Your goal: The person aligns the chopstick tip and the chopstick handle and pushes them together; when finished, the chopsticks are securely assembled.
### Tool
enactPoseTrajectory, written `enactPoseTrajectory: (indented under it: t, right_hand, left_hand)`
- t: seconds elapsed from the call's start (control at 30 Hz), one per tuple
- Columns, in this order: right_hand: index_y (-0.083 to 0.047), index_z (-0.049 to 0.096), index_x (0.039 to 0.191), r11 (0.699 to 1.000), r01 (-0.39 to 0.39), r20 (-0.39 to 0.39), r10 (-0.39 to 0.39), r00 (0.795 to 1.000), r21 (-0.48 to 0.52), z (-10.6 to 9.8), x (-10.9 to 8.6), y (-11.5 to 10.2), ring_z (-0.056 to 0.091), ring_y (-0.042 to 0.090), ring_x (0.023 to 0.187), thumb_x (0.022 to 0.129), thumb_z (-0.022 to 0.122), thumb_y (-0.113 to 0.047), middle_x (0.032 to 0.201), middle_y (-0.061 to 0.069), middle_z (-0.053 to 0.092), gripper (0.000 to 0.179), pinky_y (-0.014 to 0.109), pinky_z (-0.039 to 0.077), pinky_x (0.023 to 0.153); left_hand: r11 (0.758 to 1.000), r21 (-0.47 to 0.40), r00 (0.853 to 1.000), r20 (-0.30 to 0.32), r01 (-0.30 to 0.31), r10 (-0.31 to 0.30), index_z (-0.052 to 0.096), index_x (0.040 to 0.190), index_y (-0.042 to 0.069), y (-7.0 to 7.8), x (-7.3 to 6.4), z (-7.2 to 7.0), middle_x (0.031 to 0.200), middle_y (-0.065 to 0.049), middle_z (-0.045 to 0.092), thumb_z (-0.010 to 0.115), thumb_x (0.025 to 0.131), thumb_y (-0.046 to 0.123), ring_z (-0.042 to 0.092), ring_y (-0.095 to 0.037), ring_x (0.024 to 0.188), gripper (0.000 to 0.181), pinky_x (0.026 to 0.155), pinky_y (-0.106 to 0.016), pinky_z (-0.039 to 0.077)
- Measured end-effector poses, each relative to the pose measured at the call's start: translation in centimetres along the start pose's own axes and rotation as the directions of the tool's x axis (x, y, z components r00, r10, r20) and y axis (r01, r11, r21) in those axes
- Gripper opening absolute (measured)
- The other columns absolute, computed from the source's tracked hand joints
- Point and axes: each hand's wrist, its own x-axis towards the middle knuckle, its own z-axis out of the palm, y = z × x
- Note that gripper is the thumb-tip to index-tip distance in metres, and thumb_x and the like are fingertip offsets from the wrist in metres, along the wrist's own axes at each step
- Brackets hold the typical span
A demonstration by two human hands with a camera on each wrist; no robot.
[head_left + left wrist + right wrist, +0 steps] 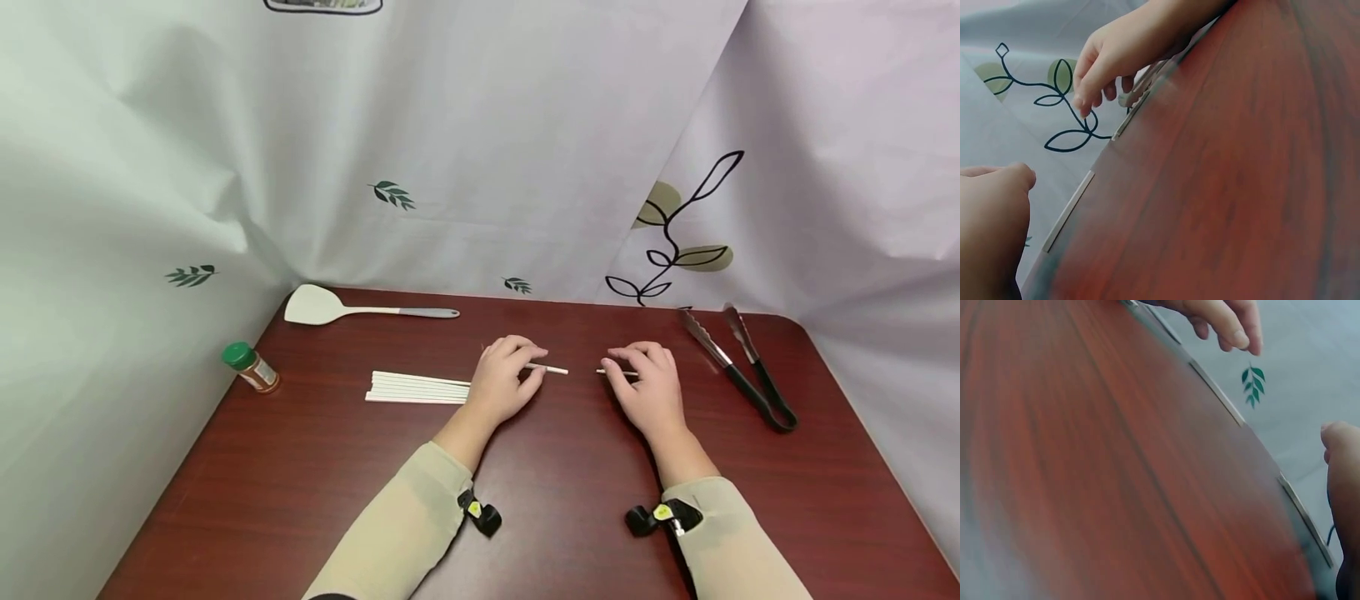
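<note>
Two short pieces of a pale thin stick lie on the table, in line with a gap between them. My left hand (pixel 504 379) hovers over the left piece (pixel 557 369), its fingers loosely bent and not gripping it. Over the right piece (pixel 602 372) is my right hand (pixel 651 385), also loosely bent and holding nothing. In the left wrist view the left stick piece (pixel 1069 212) lies flat below the hand, apart from it. The right stick piece (pixel 1307 519) shows flat on the table in the right wrist view. Several long white chopstick-like sticks (pixel 416 388) lie side by side, partly hidden by my left hand.
A white spatula (pixel 315 306) with a grey handle lies at the back left. Near the left edge stands a green-capped spice jar (pixel 251 367). Metal tongs with black handles (pixel 750 383) lie at the right. A white cloth (pixel 480 150) hangs behind the table.
</note>
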Motion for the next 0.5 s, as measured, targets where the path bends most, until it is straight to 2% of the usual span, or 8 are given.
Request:
enactPoseTrajectory:
  t: [0.13, 0.3, 0.5]
  right_hand:
    - [-0.004, 0.082, 0.104, 1.000, 0.020, 0.014, -0.020, 1.000, 0.012, 1.0, 0.1, -0.9, 0.057, 0.041, 0.096, 0.089, 0.084, -0.012, 0.102, 0.016, 0.066, 0.017, 0.051, 0.042, 0.085]
    - [-0.006, 0.082, 0.102, 0.998, 0.051, 0.016, -0.052, 0.999, 0.033, 2.4, 0.4, -2.2, 0.058, 0.039, 0.094, 0.089, 0.084, -0.013, 0.100, 0.014, 0.067, 0.015, 0.050, 0.044, 0.082]
    - [-0.006, 0.083, 0.099, 0.996, 0.071, 0.034, -0.072, 0.997, 0.051, 3.8, 0.6, -3.7, 0.058, 0.038, 0.093, 0.089, 0.084, -0.013, 0.100, 0.013, 0.067, 0.013, 0.049, 0.044, 0.081]
  left_hand:
    - [0.999, -0.017, 0.998, -0.037, -0.044, 0.043, 0.082, 0.110, 0.015, -0.3, -0.3, -0.4, 0.113, -0.001, 0.071, 0.080, 0.094, 0.018, 0.066, -0.023, 0.104, 0.017, 0.087, -0.047, 0.052]
    - [0.995, -0.018, 0.993, -0.070, -0.099, 0.097, 0.082, 0.106, 0.015, -0.7, -0.9, -1.2, 0.108, -0.001, 0.071, 0.081, 0.091, 0.018, 0.067, -0.022, 0.101, 0.015, 0.091, -0.042, 0.054]
    - [0.996, -0.001, 0.994, -0.055, -0.092, 0.092, 0.083, 0.106, 0.016, -1.5, -1.8, -2.7, 0.107, 0.001, 0.071, 0.080, 0.091, 0.019, 0.067, -0.020, 0.101, 0.016, 0.095, -0.040, 0.053]
